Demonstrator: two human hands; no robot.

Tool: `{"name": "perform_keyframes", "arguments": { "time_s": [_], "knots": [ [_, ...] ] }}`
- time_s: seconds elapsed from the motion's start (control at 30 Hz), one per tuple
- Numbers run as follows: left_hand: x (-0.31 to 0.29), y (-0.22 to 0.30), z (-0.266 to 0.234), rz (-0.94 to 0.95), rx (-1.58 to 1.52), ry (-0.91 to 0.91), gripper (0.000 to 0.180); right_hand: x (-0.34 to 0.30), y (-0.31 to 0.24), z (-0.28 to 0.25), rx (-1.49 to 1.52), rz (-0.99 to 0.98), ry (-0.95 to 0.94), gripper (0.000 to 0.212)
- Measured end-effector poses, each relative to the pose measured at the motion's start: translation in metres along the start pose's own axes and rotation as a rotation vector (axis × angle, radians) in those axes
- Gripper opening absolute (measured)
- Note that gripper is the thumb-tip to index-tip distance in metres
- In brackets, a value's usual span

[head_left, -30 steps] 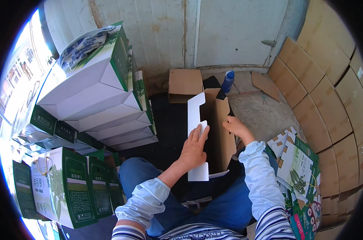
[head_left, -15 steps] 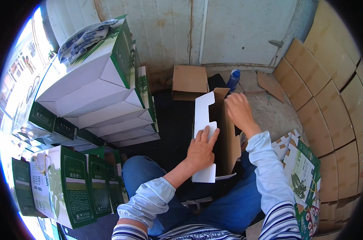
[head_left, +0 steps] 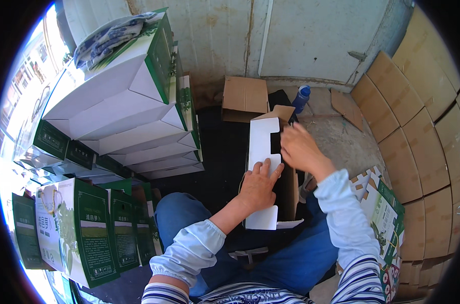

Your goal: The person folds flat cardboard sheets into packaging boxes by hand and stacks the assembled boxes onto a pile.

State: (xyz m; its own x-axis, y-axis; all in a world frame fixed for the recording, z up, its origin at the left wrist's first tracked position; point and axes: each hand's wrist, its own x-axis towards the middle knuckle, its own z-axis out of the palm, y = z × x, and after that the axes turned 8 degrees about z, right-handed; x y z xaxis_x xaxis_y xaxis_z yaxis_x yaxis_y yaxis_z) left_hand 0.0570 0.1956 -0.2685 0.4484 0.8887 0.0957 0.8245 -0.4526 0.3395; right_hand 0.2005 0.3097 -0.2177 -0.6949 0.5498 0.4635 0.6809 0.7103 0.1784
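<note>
**Hands on flat carton blank, over lap**

Left hand [head_left: 258, 185] pressed flat, fingers spread, on white carton blank [head_left: 263, 147]. Right hand [head_left: 298, 149] just beside, fingers loosely curled at blank's right edge near the notch; blurred, can't tell if gripping. Blank lying lengthwise above blue-trousered knees, partly over brown cardboard [head_left: 291, 187].

Left to right: green-and-white boxes [head_left: 83, 228] standing at far left, stack of folded white boxes [head_left: 123, 116] with patterned cloth [head_left: 108, 33] on top, small brown box [head_left: 244, 96] beyond blank, blue bottle [head_left: 301, 99], brown cardboard sheets [head_left: 417, 131] leaning at right.
</note>
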Motion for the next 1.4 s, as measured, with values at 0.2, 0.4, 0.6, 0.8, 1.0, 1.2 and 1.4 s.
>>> {"name": "perform_keyframes", "arguments": {
  "time_s": [0.2,0.4,0.6,0.8,1.0,1.2,1.4],
  "knots": [
    [-0.002,-0.005,0.003,0.003,0.006,0.044,0.081,-0.059,-0.047,-0.076,0.361,-0.178,-0.616,0.038],
    [0.007,-0.002,0.002,0.024,0.001,0.045,0.079,-0.116,-0.048,-0.079,0.519,-0.14,-0.709,0.032],
    [-0.001,-0.002,0.028,0.036,0.296,-0.007,0.065,-0.118,-0.061,-0.085,0.544,-0.177,-0.887,0.028],
    [-0.012,-0.011,0.055,0.148,0.212,0.243,0.053,-0.122,-0.045,-0.06,0.691,0.25,-0.787,0.037],
    [-0.03,-0.021,0.046,0.135,-0.011,0.223,0.046,-0.13,-0.072,-0.039,0.461,0.246,-0.42,0.063],
    [-0.056,0.01,0.042,0.133,0.04,0.206,0.057,-0.107,-0.067,-0.026,0.343,0.237,-0.54,0.074],
    [-0.057,0.017,0.039,0.109,0.165,0.102,0.063,-0.026,0.005,0.027,0.748,0.77,-0.473,0.074]
  ]
}}
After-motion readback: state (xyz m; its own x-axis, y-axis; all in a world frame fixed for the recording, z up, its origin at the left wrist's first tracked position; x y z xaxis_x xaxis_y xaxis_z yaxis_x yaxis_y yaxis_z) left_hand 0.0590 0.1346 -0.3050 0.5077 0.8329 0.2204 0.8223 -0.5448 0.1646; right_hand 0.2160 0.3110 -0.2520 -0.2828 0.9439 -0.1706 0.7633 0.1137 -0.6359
